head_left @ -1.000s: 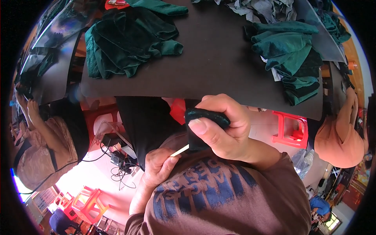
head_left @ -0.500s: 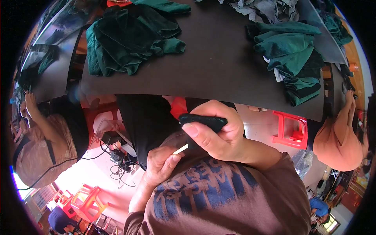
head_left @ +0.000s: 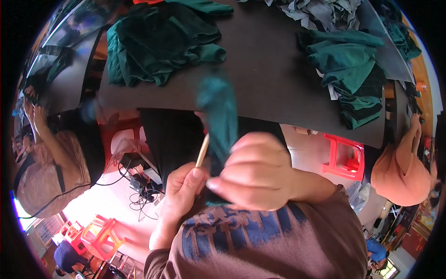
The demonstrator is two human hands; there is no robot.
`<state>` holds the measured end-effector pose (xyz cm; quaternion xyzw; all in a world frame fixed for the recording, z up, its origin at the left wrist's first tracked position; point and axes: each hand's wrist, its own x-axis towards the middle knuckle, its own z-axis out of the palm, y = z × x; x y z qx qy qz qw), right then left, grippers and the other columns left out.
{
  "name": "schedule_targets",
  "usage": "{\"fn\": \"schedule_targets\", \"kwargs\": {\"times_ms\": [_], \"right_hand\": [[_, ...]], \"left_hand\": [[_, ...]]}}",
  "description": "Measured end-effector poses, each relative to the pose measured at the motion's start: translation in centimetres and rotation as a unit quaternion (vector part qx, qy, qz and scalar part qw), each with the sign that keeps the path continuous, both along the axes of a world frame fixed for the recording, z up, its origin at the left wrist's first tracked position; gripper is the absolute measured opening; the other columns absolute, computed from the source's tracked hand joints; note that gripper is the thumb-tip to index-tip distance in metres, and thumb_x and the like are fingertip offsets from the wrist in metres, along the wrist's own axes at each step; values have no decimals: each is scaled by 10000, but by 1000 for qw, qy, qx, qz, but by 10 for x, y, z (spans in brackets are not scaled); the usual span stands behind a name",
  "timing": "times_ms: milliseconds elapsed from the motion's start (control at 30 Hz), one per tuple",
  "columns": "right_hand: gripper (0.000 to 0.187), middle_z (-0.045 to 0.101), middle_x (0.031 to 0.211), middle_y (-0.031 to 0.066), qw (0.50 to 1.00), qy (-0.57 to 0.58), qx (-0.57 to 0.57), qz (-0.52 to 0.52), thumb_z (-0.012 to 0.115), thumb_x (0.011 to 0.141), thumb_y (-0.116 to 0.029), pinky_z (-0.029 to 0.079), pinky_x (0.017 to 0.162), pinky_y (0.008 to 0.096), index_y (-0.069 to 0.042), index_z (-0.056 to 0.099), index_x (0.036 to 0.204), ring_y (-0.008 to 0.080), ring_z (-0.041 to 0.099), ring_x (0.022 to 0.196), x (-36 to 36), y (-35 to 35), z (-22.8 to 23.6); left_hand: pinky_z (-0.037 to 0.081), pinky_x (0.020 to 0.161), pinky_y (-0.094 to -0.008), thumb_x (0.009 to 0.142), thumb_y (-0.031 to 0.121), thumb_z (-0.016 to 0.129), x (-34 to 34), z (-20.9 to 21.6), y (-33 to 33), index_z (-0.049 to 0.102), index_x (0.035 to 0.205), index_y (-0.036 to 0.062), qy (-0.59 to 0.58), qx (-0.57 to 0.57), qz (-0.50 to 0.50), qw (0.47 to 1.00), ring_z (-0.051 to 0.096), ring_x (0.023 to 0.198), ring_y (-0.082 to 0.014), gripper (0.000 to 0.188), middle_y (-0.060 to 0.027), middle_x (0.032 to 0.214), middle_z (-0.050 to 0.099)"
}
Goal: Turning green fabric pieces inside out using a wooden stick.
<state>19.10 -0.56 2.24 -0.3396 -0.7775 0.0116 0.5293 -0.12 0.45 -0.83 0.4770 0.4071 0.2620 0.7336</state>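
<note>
My left hand (head_left: pixel 182 188) is closed on a thin pale wooden stick (head_left: pixel 202 151), pinched between thumb and fingers, its tip pointing up. Beside it, my right hand (head_left: pixel 258 172) is curled around a dark green velvety cloth piece (head_left: pixel 223 116). The cloth reaches up past the table's near edge and is smeared by motion; a bit of it shows below the hand too. Stick and cloth lie close together, and I cannot tell whether they touch.
On the dark table (head_left: pixel 260 79) lie a green velvet heap (head_left: pixel 158 46), folded green pieces (head_left: pixel 348 60) and grey scraps (head_left: pixel 325 14). Red stools (head_left: pixel 344 158) stand below. Co-workers sit at left (head_left: pixel 51 172) and right (head_left: pixel 399 176). Cables (head_left: pixel 139 186) hang near my left.
The green cloth, bunched in my right hand before, now extends up toward the table. My right hand has moved lower, and the stick in my left hand stands steeper with more of it showing.
</note>
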Motion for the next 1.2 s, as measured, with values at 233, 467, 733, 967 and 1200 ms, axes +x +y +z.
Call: {"fn": "schedule_targets", "kwargs": {"times_ms": [233,467,733,967,1200], "right_hand": [[259,594,786,64,992,48,-66,97,690,653,-213,476,688,329,-20,631,817,209,590,726,-6,0,-2],[470,478,977,113,899,377,-223,6,657,757,-182,350,827,283,16,413,1106,155,450,923,7,6,-4],[376,542,965,114,909,279,-302,71,474,889,-334,399,803,291,18,505,1018,145,501,888,9,5,-10],[240,536,704,89,877,355,-319,57,459,906,-212,395,535,302,-1,568,876,202,513,579,5,5,-2],[206,502,604,83,943,249,-219,40,476,882,-158,375,486,343,-21,529,738,270,488,512,1,3,-14]], "left_hand": [[269,475,-199,912,322,472,-2,6,0,538,751,10,-21,-40,-3,999,350,527,-34,356,44,570,426],[253,474,-212,878,429,475,-3,3,-1,591,764,-39,-6,20,-101,995,339,487,-65,495,-3,552,432],[312,527,-197,901,320,483,-5,6,-2,621,819,-6,-34,-54,-145,987,393,563,-54,364,22,604,468],[294,521,-196,900,327,479,-6,3,-2,622,818,-11,-49,-81,-146,985,370,555,-52,376,27,590,443],[292,510,-201,896,337,483,-4,2,-7,621,812,-18,-54,-80,-126,987,367,540,-53,390,21,581,449]]}}
